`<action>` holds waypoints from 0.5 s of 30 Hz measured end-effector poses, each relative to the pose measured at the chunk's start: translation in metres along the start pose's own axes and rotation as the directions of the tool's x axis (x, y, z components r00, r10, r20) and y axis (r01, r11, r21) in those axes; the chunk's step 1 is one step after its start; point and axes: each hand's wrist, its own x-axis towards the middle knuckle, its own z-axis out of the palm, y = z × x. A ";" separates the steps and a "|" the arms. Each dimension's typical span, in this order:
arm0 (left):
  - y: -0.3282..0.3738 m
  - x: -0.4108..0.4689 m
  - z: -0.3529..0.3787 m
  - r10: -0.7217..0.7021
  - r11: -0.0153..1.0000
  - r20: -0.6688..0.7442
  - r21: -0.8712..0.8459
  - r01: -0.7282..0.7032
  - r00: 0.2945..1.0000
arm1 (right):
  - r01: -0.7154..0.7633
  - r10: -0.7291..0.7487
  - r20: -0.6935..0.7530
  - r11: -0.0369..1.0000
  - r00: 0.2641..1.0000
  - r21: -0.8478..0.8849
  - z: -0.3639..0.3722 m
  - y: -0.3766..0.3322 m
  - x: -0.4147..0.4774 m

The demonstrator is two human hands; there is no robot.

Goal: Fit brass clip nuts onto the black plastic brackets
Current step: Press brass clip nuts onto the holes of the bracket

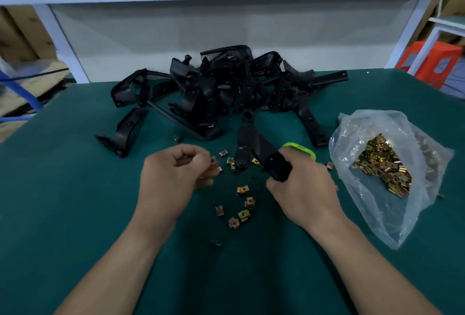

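1. Green matting (pixel 75 201) covers our bench. Over it, our right hand (pixel 304 189) is clenched round the near end of one black bracket (pixel 247 136), whose far end points toward the back of the bench.
2. Our left hand (pixel 173 176) has its fingers curled and seems to pinch a clip nut (pixel 217 165) at the fingertips, near the bracket; blur keeps us from being sure.
3. To do this step well, we judge, we should line the nut's open mouth up with the bracket's edge and hole, then push straight until it seats.
4. Some loose nuts (pixel 242 190) lie between our hands, and more fill the plastic bag (pixel 377 133) at right.
5. Farther out sits the heap of brackets (pixel 214 83).
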 end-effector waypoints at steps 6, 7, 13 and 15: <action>-0.012 0.007 -0.004 -0.202 0.956 0.169 -0.181 0.232 0.965 | 0.069 -0.057 0.062 0.974 0.996 -0.215 0.001 0.000 -0.004; -0.012 0.008 -0.004 -0.204 0.953 0.177 -0.190 0.236 0.963 | 0.070 -0.059 0.052 0.970 0.997 -0.234 0.000 0.000 -0.005; -0.009 0.006 -0.002 -0.202 0.925 0.221 -0.277 0.260 0.954 | 0.082 -0.065 0.061 0.934 0.996 -0.347 -0.005 -0.003 -0.003; -0.009 0.005 -0.001 -0.191 0.925 0.224 -0.284 0.251 0.956 | 0.084 -0.067 0.059 0.927 0.996 -0.365 -0.006 -0.004 -0.003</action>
